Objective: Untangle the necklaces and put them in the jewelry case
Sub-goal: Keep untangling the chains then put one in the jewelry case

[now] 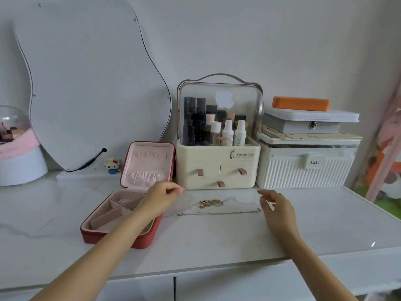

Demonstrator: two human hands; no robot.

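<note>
Two hands reach in from the bottom of the frame over the white tabletop point(217, 240). My left hand point(159, 199), just left of centre, has its fingers curled with thumb and forefinger pressed together, apparently pinching a very thin chain; I cannot make out the strand between them for certain. My right hand point(276, 208), right of centre, hangs over the table with fingers loosely bent, gripping nothing I can see.

Between the hands lies a tangled gold necklace point(211, 203) in a small heap, and just below it a silver chain point(219, 212) stretched out straight across the middle of the frame, its right end near my right hand.

At lower left the red jewelry case point(149, 242) sits open, pink-lined, its lid standing upright; my left forearm crosses over its compartments. Behind the necklaces stands a cream cosmetics organizer point(218, 161) with a clear dome over bottles. At right centre is a white ribbed box point(303, 172) with flat boxes stacked on it. A wavy mirror point(86, 83) fills the upper left.
</note>
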